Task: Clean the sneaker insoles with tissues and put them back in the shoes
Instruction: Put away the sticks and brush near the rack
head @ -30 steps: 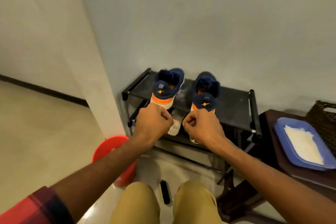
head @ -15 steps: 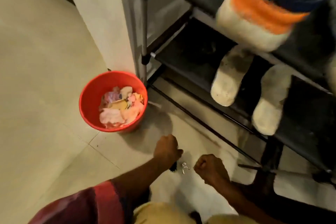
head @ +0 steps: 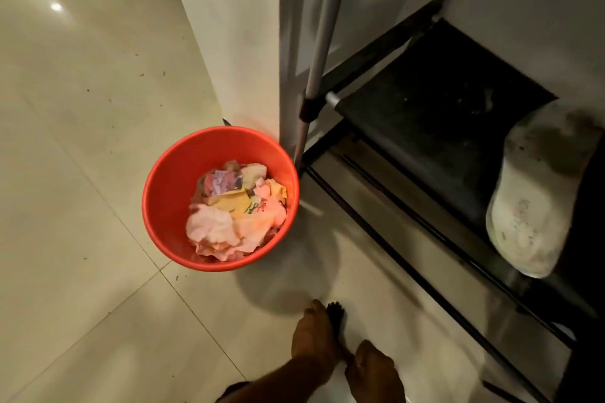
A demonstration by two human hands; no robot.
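A dirty white insole point(head: 537, 196) leans on the black lower shelf point(head: 435, 114) of the shoe rack at the right edge. The sneakers are out of view. A red bucket point(head: 163, 193) on the floor holds crumpled pinkish tissues point(head: 229, 226) and paper scraps. My left hand point(head: 312, 335) and my right hand point(head: 373, 370) are low at the bottom centre, both curled into fists over the floor tiles. Neither fist shows anything in its grasp. A black brush point(head: 335, 309) lies on the floor right beside my left hand, partly hidden by it.
The rack's metal leg point(head: 314, 75) and black floor rails point(head: 393, 239) stand right of the bucket. A white wall corner point(head: 229, 42) rises behind the bucket. Pale floor tiles point(head: 82, 173) spread to the left.
The view has dropped from the sneakers on the top shelf to the floor. Both fists have come down from the shoes to just above the tiles by the brush.
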